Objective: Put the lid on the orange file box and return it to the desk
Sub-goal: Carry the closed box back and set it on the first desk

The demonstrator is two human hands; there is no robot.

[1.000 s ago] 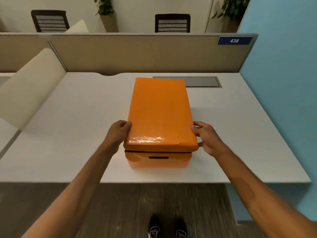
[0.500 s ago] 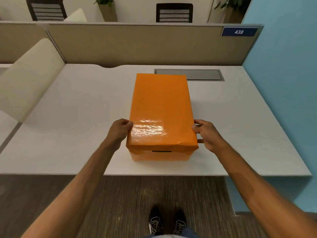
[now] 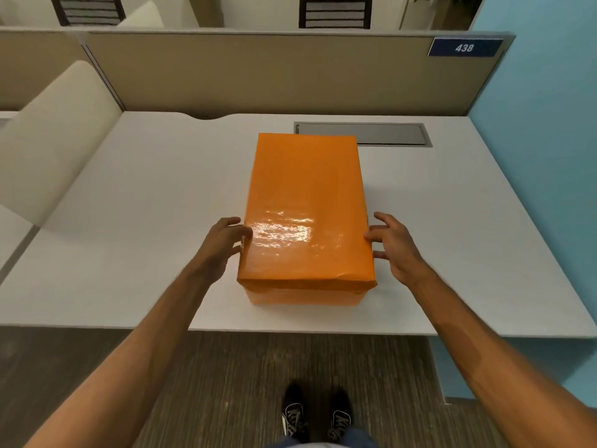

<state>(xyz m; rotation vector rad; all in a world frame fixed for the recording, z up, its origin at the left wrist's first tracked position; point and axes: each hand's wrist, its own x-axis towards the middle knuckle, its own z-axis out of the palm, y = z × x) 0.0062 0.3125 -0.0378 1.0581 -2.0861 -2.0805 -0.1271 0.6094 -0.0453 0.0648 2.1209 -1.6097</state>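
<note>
The glossy orange rectangular file box [image 3: 303, 294] sits lidded near the white table's [image 3: 129, 227] front edge; left hand [image 3: 223, 242] and right hand [image 3: 392, 244] flank its lid [image 3: 307, 208], fingers spread, likely checking its seating.

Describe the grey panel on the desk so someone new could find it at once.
Start at the white desk against the tan partition. Behind the orange file box, towards the back right, lies the grey panel, a flat rectangle set flush into the top. It is the only dark, recessed patch on the surface.
</note>
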